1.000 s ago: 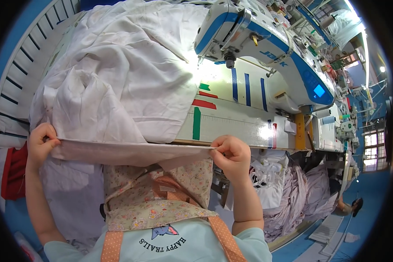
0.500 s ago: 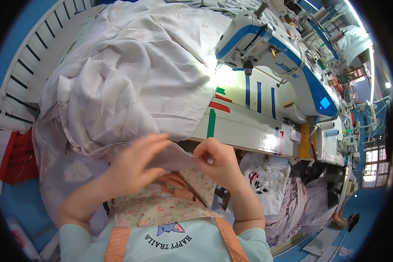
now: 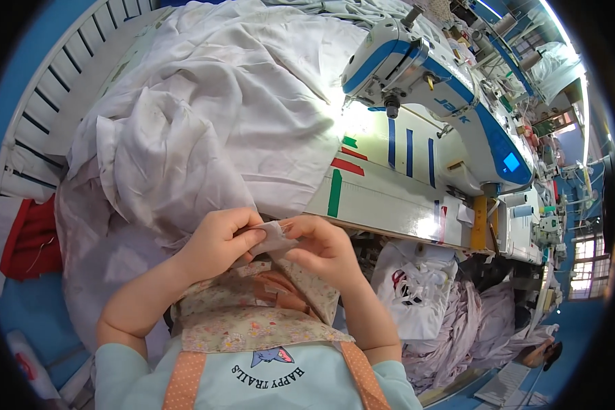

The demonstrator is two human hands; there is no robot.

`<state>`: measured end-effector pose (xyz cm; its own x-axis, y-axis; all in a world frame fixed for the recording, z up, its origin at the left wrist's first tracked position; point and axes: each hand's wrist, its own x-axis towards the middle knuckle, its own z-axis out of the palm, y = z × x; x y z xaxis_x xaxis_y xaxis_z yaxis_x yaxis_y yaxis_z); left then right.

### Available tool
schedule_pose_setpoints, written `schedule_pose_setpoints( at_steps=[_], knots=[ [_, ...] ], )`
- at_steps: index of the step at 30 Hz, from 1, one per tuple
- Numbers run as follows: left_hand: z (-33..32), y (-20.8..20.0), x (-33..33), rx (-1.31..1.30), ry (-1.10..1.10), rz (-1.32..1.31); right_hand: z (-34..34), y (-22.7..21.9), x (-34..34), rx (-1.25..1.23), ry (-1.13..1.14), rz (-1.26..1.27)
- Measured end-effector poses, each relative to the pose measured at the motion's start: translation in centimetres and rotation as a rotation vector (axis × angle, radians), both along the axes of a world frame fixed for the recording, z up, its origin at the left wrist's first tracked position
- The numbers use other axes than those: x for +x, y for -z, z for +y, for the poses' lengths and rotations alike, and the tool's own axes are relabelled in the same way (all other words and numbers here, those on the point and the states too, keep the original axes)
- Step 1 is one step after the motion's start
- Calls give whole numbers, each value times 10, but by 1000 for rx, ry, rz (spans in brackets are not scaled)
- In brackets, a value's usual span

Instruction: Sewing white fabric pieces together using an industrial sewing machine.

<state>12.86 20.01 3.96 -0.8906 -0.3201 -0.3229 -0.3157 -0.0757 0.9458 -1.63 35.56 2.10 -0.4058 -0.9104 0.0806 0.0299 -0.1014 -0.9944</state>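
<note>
A large sheet of pale lilac-white fabric (image 3: 246,130) lies heaped over the sewing table and hangs down toward my lap. My left hand (image 3: 224,239) pinches a corner of this fabric between thumb and fingers, in front of my apron. Close against it, my right hand (image 3: 321,249) has its thumb and fingers curled at the same folded fabric edge. Beyond the hands, at the upper right, stands a white and blue sewing machine (image 3: 417,75), its lamp shining on the cloth. No fabric lies under its needle area that I can make out.
Strips of blue, red and green tape (image 3: 335,193) mark the white tabletop (image 3: 383,198). Below its right edge sit a white bag (image 3: 417,287) and piled pale cloth (image 3: 458,321). A slatted white rail (image 3: 41,116) bounds the left, with red cloth (image 3: 34,239) beneath.
My left hand has come right and closed on the fabric corner. My right hand has shifted slightly beside it, and the fabric edge between them is gathered into a small fold.
</note>
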Motion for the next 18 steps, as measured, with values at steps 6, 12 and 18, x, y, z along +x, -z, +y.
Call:
schedule_pose_setpoints(
  at_steps=[6,12,18],
  knots=[
    [-7,3,4,-39,-4,87,0,8,9,208,0,294],
    [-16,-1,26,-137,-149,5,-6,6,13,152,-52,300],
    [-85,-41,166,-807,-595,432,-31,3,9,92,-173,541]
  ],
)
